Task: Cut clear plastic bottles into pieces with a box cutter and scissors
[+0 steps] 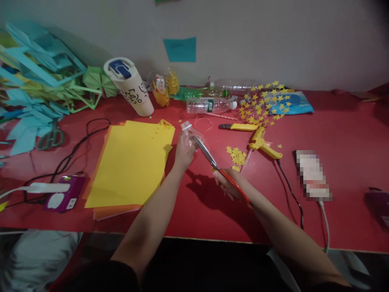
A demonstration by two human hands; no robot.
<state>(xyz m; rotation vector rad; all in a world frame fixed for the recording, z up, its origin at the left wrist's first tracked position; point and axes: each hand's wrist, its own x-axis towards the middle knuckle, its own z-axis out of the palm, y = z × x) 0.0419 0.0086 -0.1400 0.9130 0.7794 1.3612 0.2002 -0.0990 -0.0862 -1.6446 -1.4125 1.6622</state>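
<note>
My left hand (pixel 184 151) is closed around the clear top part of a plastic bottle (pixel 187 129), its white-rimmed neck pointing up and away from me. In my right hand (pixel 226 184) are scissors (pixel 232 184) with red handles, the fingers wrapped round them. The scissor blades reach up and left to the bottle piece beside my left fingers; whether they touch its edge I cannot tell. A thin clear plastic ring (pixel 203 124) lies just behind. To the right of the scissors is a small pile of yellow paper stars (pixel 236 157).
Yellow paper sheets (pixel 130 162) lie to the left. A yellow glue gun (pixel 263 145) and a yellow cutter knife (pixel 240 127) are at the right. Plastic bottles (pixel 209 105) and a white tumbler (pixel 133 89) line the wall. A phone (pixel 313 174) with a cable lies far right.
</note>
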